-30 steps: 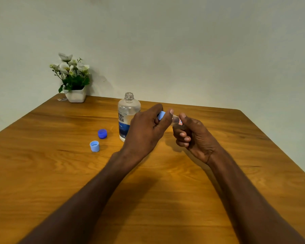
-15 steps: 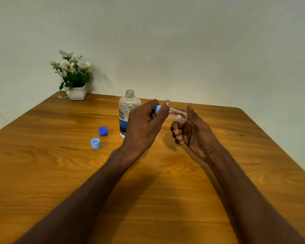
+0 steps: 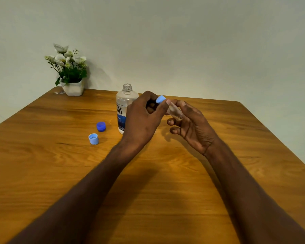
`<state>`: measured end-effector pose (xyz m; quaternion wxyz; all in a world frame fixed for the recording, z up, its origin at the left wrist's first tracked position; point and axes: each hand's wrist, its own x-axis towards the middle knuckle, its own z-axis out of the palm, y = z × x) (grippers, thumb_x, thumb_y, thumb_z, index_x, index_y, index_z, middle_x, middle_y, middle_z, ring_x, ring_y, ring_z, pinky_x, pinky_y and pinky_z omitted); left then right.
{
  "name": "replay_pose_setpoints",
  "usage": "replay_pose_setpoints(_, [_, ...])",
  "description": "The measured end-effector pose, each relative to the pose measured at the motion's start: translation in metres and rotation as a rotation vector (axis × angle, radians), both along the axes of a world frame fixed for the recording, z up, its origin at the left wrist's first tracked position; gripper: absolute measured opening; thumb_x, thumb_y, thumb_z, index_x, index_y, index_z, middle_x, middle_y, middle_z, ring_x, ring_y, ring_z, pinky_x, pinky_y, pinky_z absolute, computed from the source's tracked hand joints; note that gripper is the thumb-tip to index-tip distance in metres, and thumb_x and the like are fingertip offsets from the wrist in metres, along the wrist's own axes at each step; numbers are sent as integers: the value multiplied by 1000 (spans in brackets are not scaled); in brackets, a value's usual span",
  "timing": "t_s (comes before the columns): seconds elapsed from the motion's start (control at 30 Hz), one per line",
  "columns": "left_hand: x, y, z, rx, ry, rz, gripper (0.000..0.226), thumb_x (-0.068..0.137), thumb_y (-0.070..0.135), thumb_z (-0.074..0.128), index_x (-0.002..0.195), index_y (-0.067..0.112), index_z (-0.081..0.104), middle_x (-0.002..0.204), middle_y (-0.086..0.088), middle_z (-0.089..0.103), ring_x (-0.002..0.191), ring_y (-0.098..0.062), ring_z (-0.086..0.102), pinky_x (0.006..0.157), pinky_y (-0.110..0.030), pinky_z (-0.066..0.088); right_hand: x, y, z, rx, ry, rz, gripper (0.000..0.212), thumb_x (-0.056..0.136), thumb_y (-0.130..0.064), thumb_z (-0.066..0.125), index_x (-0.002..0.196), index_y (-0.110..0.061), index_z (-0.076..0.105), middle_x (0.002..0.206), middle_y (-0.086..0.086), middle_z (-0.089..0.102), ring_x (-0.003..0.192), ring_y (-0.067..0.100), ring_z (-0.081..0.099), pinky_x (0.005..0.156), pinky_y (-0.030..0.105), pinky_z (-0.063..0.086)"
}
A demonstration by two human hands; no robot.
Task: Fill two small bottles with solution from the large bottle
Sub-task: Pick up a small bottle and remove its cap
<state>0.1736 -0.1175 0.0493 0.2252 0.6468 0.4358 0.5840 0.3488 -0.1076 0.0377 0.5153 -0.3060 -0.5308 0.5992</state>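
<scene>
Right hand (image 3: 192,124) grips a small clear plastic bottle (image 3: 175,112) (partly hidden); left hand (image 3: 141,120) pinches its light-blue cap (image 3: 161,99).

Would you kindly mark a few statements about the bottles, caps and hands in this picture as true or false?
1. The large bottle stands upright with no cap on its neck. True.
2. Two loose caps lie on the table to the right of the large bottle. False: the dark blue cap and the light blue cap lie to its left.
3. The right hand holds the small bottle. True.
4. The left hand rests flat on the table. False: its fingers pinch the small bottle's blue cap.
5. The flower pot sits at the table's far left corner. True.
</scene>
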Motion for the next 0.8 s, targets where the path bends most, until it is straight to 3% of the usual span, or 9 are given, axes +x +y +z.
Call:
replay_pose_setpoints(0.1, [-1, 1, 1, -41, -50, -45, 26, 98, 34, 72, 111, 12, 69, 90, -3, 72, 84, -21, 72, 72, -42, 62, -1, 1, -1, 0, -23, -48, 40, 104, -28, 57, 136, -4, 60, 109, 5, 71, 79, 17, 59, 59, 26, 48])
replay_pose_setpoints(0.2, [-3, 1, 2, -38, -77, -78, 25, 98, 29, 73, 120, 17, 68, 96, -3, 74, 87, -22, 74, 71, -37, 62, 1, 1, -1, 24, -30, -70, 33, 94, -20, 67, 126, -12, 62, 113, 4, 70, 83, 16, 58, 60, 26, 46])
replay_pose_setpoints(0.3, [-4, 1, 2, -16, -64, -95, 28, 98, 25, 72, 126, 19, 68, 101, -3, 74, 92, -22, 74, 75, -39, 64, 2, 2, 0, 30, -3, -45, 44, 89, -15, 69, 132, -18, 62, 119, 6, 64, 88, 16, 56, 61, 27, 46])
replay_pose_setpoints(0.5, [-2, 0, 2, -4, -95, -119, 24, 96, 20, 75, 119, 12, 73, 103, -1, 72, 91, -19, 73, 71, -34, 65, 0, 1, -3, 5, -64, -20, 42, 106, -43, 52, 132, -13, 64, 105, 8, 65, 75, 15, 52, 56, 26, 37])
replay_pose_setpoints(0.57, [-2, 0, 2, -6, -95, -123, 25, 95, 19, 75, 119, 11, 73, 103, -2, 72, 92, -21, 72, 73, -39, 66, 1, 2, -4, 23, -84, -36, 34, 104, -37, 56, 127, -13, 67, 101, 7, 65, 74, 14, 51, 56, 26, 37])
replay_pose_setpoints(0.7, [-1, -2, 2, -10, -109, -104, 25, 94, 20, 77, 116, 11, 73, 101, -2, 73, 94, -23, 72, 78, -47, 65, 5, 5, -4, 49, -41, -32, 35, 92, -21, 67, 126, -14, 63, 118, 5, 64, 85, 12, 57, 63, 27, 47])
replay_pose_setpoints(0.8, [0, -4, 3, -1, -125, -75, 24, 93, 24, 79, 112, 11, 71, 94, -5, 74, 84, -21, 74, 66, -37, 63, 8, 7, -5, 86, -13, -8, 42, 88, -11, 71, 129, -17, 65, 129, 5, 61, 95, 13, 61, 72, 30, 53])
